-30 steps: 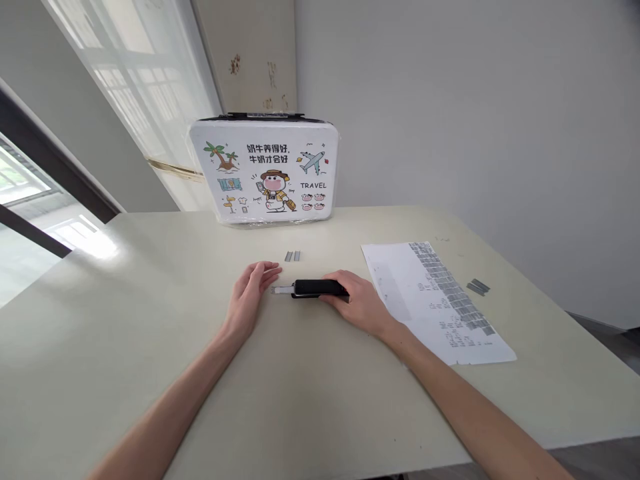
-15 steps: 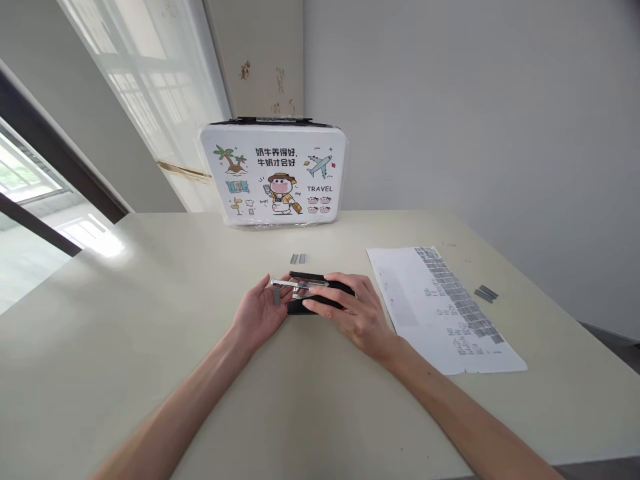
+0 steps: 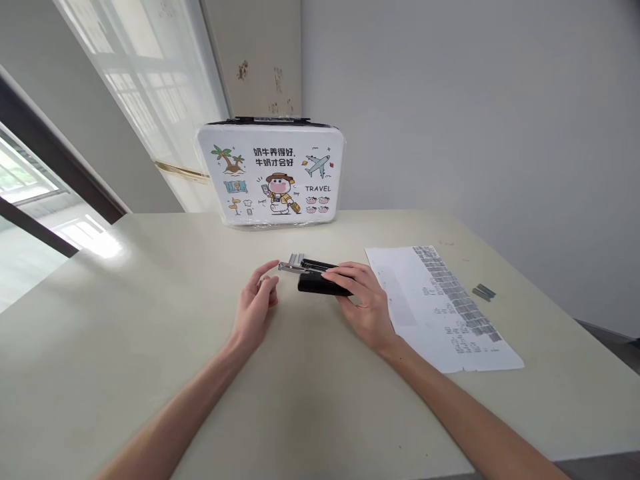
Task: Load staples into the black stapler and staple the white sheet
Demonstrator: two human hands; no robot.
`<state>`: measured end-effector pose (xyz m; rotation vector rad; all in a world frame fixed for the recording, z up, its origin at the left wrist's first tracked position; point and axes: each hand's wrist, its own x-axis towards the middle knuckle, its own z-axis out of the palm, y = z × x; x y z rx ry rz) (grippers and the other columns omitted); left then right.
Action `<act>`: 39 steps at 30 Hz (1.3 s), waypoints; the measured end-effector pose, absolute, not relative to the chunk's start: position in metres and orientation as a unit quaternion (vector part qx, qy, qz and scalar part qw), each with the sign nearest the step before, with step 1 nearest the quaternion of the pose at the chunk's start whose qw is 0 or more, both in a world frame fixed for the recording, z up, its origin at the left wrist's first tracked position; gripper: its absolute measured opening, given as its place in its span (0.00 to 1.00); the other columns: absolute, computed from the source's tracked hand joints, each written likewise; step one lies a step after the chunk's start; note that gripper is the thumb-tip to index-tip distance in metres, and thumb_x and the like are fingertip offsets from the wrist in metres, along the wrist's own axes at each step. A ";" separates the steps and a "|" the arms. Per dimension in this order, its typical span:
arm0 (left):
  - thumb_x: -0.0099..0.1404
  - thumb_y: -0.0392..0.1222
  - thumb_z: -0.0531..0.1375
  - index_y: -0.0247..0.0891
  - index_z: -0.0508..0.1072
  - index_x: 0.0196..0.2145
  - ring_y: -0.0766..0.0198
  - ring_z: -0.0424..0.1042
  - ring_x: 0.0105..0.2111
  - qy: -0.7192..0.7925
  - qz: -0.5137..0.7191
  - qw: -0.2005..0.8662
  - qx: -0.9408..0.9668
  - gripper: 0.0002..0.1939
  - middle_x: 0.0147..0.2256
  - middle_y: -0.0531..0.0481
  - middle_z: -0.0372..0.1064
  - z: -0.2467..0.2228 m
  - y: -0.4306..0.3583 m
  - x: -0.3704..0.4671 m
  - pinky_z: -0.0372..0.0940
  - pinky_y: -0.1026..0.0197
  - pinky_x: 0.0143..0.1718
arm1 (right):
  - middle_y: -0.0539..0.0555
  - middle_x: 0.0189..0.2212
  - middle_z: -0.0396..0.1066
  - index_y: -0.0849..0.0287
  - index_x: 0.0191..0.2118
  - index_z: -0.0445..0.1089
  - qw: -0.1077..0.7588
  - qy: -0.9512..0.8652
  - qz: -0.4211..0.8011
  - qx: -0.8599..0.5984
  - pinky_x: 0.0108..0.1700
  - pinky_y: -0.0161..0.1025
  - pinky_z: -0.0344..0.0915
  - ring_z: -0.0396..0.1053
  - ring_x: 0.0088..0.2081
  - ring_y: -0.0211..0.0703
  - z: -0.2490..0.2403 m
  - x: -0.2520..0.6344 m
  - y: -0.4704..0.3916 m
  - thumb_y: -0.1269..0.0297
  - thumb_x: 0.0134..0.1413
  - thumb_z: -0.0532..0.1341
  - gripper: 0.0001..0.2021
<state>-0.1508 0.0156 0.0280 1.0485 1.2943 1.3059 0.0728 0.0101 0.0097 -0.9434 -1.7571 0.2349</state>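
My right hand point(image 3: 367, 307) grips a black stapler point(image 3: 323, 285) by its rear end, with the front pointing left. The stapler's parts are swung apart, and its metal magazine point(image 3: 291, 268) sticks out to the left. My left hand point(image 3: 254, 307) reaches its index fingertip to the magazine's front end. Its other fingers are curled in; the staple strip seen on that palm earlier is now hidden within them. Just behind the stapler, two grey staple strips point(image 3: 297, 257) lie on the table, partly covered by it.
A white printed travel case point(image 3: 273, 177) in clear wrap stands at the back of the pale table point(image 3: 150, 320). To the right lies a white paper sheet point(image 3: 410, 300) with rows of grey print. More grey staple strips point(image 3: 483, 292) lie beyond it, towards the right edge.
The left palm, open under the stapler with a staple strip on it, has turned over and curled, index finger out to the magazine. The stapler has been raised or pushed slightly away and rotated.
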 end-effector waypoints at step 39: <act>0.68 0.40 0.64 0.33 0.76 0.36 0.71 0.56 0.21 0.328 0.530 0.762 0.178 0.07 0.26 0.56 0.57 0.017 0.020 -0.149 0.60 0.67 0.23 | 0.57 0.49 0.74 0.54 0.57 0.75 0.389 -0.766 0.301 -0.415 0.57 0.47 0.68 0.73 0.50 0.48 0.004 0.029 0.092 0.60 0.61 0.67 0.19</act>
